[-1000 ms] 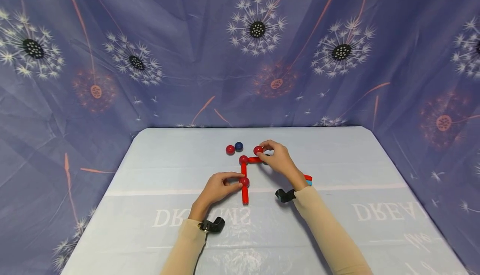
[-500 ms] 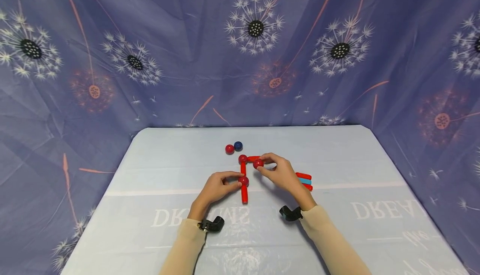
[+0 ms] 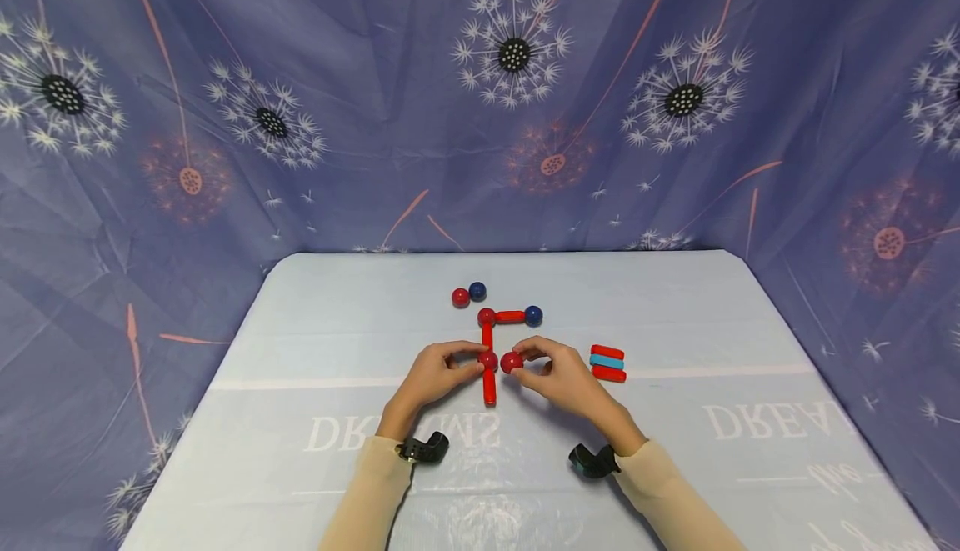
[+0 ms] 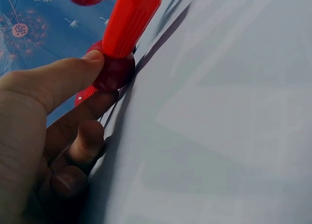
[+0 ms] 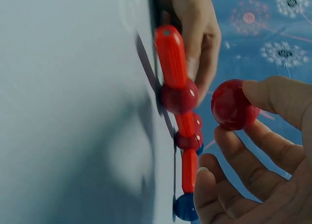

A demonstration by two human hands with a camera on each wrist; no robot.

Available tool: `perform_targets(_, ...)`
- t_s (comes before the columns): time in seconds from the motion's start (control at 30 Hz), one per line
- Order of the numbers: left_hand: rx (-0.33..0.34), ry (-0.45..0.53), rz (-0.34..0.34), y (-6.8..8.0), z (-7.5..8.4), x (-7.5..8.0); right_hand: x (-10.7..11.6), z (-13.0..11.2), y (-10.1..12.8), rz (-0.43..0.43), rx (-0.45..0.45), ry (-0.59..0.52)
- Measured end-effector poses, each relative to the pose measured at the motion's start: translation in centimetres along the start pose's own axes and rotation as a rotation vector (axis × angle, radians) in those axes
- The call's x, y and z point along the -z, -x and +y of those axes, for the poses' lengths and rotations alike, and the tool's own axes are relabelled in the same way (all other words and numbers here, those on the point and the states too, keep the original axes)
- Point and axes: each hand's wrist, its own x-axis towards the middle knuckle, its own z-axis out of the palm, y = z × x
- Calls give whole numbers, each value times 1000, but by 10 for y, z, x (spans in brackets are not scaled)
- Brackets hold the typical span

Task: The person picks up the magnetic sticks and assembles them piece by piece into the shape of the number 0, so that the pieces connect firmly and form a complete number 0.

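Note:
My left hand point(image 3: 441, 372) pinches a red ball point(image 3: 488, 361) between thumb and fingers. That ball joins two red rods, a near rod point(image 3: 490, 388) and a far rod point(image 3: 487, 336). The far rod runs to a red corner ball point(image 3: 487, 317), from which another red rod point(image 3: 511, 317) leads right to a dark blue ball point(image 3: 533, 315). Just right of the pinched joint, my right hand point(image 3: 558, 374) holds a loose red ball point(image 3: 512, 362) by thumb and fingertips. In the right wrist view this loose ball point(image 5: 235, 105) is raised beside the chain, with a gap between them.
Behind the chain lie a spare red ball point(image 3: 461, 298) and a spare blue ball point(image 3: 477, 291), side by side. To the right rest a red rod point(image 3: 607, 352), a light blue rod point(image 3: 607, 362) and another red rod point(image 3: 608, 374) in a stack. A patterned curtain point(image 3: 420, 117) hangs behind the table point(image 3: 675, 301).
My right hand has brought the loose red ball toward me, from behind the top rod to beside the pinched joint. The blue end ball and the spare rods now show fully. My left hand stays put.

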Motion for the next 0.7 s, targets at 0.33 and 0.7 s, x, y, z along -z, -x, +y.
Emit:
perform_targets(0.33, 8, 11, -6, 1, 1, 1, -11, -8, 20, -117, 84, -12)
perform_targets(0.7, 16, 8, -3, 1, 0, 1, -23, -11, 29, -195, 125, -28)
